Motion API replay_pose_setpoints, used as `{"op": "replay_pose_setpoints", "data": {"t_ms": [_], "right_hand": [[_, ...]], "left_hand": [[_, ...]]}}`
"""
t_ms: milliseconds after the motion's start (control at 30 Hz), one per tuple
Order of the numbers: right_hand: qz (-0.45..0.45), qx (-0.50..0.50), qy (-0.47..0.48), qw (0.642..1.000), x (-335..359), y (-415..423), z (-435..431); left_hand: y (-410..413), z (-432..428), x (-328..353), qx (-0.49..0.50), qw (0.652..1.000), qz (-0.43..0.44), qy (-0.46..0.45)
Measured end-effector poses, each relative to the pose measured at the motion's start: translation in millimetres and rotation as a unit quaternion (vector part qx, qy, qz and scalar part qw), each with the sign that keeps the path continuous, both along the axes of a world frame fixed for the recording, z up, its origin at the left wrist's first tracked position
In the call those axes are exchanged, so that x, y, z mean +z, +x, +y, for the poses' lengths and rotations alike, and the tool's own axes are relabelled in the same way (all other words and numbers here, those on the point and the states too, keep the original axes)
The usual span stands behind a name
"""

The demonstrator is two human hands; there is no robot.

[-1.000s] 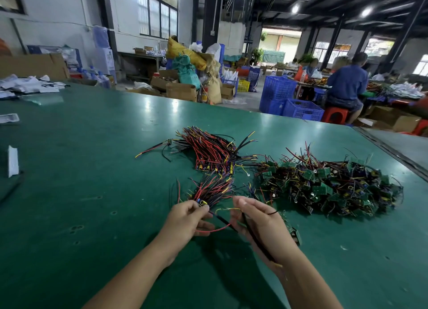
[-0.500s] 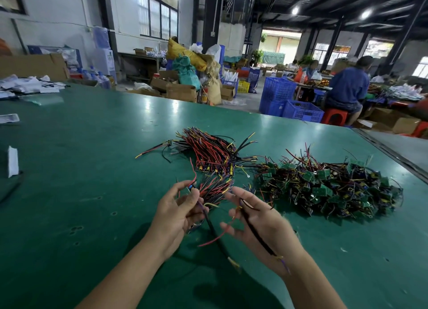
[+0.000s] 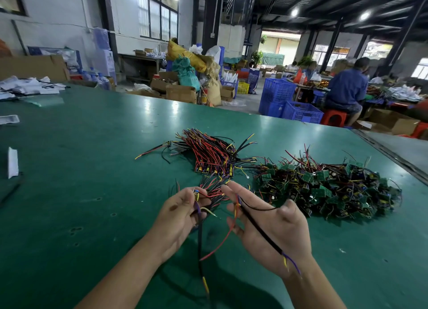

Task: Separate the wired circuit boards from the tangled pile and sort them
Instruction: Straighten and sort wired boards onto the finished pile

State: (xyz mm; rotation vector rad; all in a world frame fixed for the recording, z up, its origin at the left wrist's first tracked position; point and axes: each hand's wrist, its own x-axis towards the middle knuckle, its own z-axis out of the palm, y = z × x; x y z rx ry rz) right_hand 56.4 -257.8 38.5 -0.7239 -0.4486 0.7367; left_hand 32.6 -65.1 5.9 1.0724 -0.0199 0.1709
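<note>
The hands, pressed close together low over the counter a second ago, are now apart with a clear gap between them. The left hand pinches a wired board between thumb and fingers; its dark lead, slanting toward the right hand before, now hangs straight down. The right hand lies palm up, fingers loosely spread, a black sleeved cable resting across it. The tangled pile stays at the right, the sorted bundle beyond the hands.
</note>
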Motion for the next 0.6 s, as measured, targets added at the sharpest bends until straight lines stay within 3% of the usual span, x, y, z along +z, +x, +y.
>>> {"op": "replay_pose_setpoints", "data": {"t_ms": [167,233,300,333,600], "right_hand": [[-0.016,0.036,0.02,0.999,-4,3,2],[-0.059,-0.025,-0.064,0.996,-8,4,10],[-0.134,-0.154,-0.208,0.957,-16,2,21],[-0.16,-0.196,-0.235,0.938,-22,0,26],[-0.204,-0.316,-0.255,0.891,-29,-14,46]], "left_hand": [[1,-5,2,0.068,0.997,-0.02,0.031],[1,-8,-1,0.081,0.996,-0.034,0.034],[1,-11,-3,0.09,0.994,-0.032,0.046],[1,-13,-5,0.093,0.994,-0.027,0.049],[5,-17,-13,0.069,0.996,-0.003,0.049]]}}
